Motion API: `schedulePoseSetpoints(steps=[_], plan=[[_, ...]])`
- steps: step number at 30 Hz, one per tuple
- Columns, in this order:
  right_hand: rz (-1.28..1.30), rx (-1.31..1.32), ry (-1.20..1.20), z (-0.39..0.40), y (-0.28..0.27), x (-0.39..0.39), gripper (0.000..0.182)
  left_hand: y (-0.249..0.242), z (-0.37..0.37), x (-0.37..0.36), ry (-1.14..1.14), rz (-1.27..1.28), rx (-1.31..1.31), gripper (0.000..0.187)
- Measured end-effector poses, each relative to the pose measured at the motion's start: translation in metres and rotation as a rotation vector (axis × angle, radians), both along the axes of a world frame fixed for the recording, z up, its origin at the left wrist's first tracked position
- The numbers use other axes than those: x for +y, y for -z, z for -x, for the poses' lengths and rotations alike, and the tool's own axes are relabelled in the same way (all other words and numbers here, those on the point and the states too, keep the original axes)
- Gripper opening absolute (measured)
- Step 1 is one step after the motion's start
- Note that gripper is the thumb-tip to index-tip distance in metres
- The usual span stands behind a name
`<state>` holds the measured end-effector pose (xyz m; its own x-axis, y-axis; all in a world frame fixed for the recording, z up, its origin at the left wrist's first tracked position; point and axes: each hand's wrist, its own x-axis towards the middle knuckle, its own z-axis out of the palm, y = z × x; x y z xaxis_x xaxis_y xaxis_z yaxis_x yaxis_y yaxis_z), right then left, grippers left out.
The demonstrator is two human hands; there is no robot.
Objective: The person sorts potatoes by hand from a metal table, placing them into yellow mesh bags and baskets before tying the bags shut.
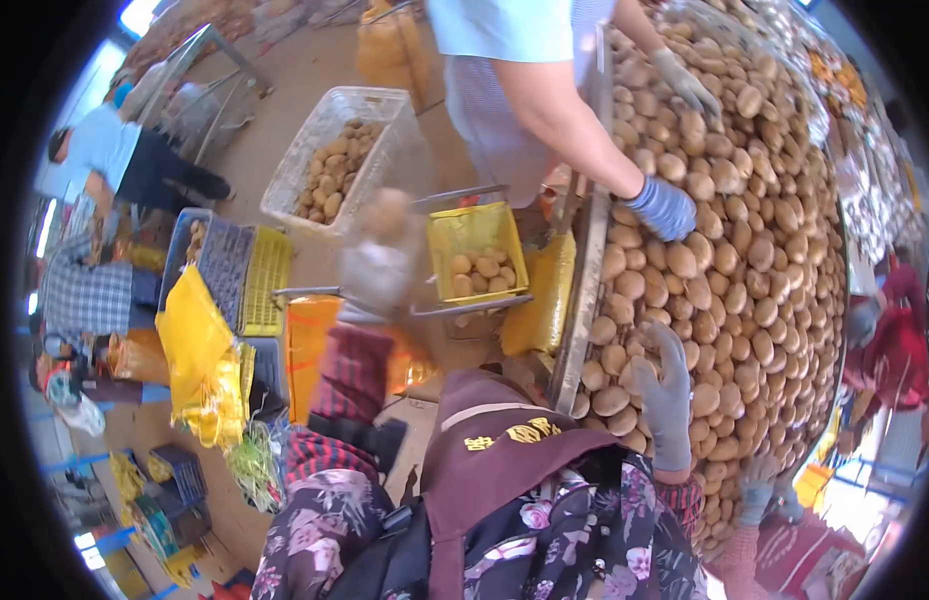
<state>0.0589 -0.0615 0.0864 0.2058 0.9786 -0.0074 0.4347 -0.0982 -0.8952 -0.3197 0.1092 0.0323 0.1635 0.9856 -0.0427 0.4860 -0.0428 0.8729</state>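
Note:
My left hand (375,275), in a pale glove and smeared by motion, is raised over the floor near a yellow basket (525,255). A brown kiwifruit (389,212) shows at its fingers, blurred too. On the right, a large heap of kiwifruit (730,290) covers a sorting table. My right hand (669,395), in a grey glove, rests at the near left part of this heap. Its thumb and fingers curve around a kiwifruit (637,348) by the table's edge. Several kiwifruit lie in the yellow basket.
Across the table edge (577,300), a co-worker's blue-gloved hand (665,208) and grey-gloved hand (690,85) touch the heap. A white crate (275,200) holds more kiwifruit. Blue and yellow crates (265,280) stand left. Another gloved hand (757,490) reaches in at lower right.

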Motion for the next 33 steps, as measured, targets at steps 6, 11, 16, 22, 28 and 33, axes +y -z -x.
schedulePoseSetpoints(steps=[6, 11, 16, 22, 28, 33], plan=[[-0.05, -0.666, 0.174, -0.023, 0.068, -0.047, 0.05, 0.018, -0.07, 0.018, -0.073, 0.617, -1.121, 0.045], [0.186, -0.915, 0.414, -0.085, 0.078, -0.129, 0.058, -0.009, -0.233, -0.056, 0.666, 0.219, -0.273, 0.033], [0.246, -1.026, 0.624, -0.121, 0.085, -0.182, 0.05, -0.013, -0.328, -0.046, 0.912, -0.247, -0.091, 0.04], [-0.172, -0.714, 0.792, -0.206, 0.036, -0.076, 0.039, 0.013, -0.462, 0.003, 0.902, -0.596, 0.007, 0.05], [-0.037, -0.879, 0.566, -0.29, 0.049, 0.086, 0.056, 0.015, -0.548, 0.028, 0.715, -0.764, 0.164, 0.062], [0.116, -0.647, 0.527, -0.269, 0.078, 0.069, 0.046, 0.041, -0.554, 0.032, 0.885, -0.498, 0.07, 0.061]])
